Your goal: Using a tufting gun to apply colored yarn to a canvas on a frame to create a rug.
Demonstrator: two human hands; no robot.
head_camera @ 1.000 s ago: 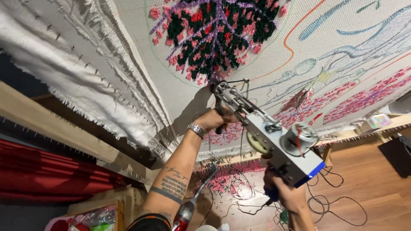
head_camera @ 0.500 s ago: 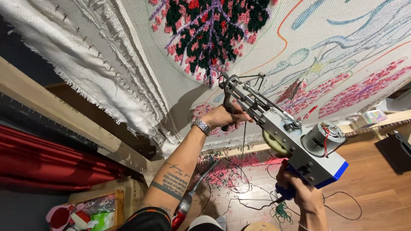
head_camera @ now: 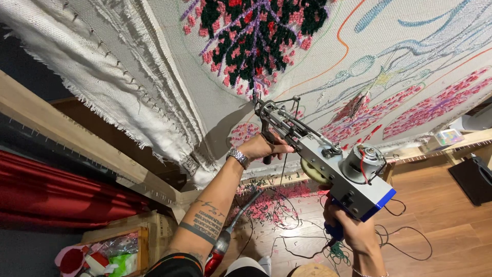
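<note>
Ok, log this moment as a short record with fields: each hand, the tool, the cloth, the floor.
left hand: grips the black front handle of the tufting gun
right hand: wrapped around the blue rear grip
tufting gun: metal body, motor on top, its tip at the cloth
cloth: white backing stretched on a wooden frame, with a tufted black, pink and red patch and drawn outlines
floor: wood, strewn with yarn scraps and cables

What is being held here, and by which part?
A tufting gun, held in both hands: the left hand grips its black front handle, and the right hand grips the blue rear grip underneath.
</note>
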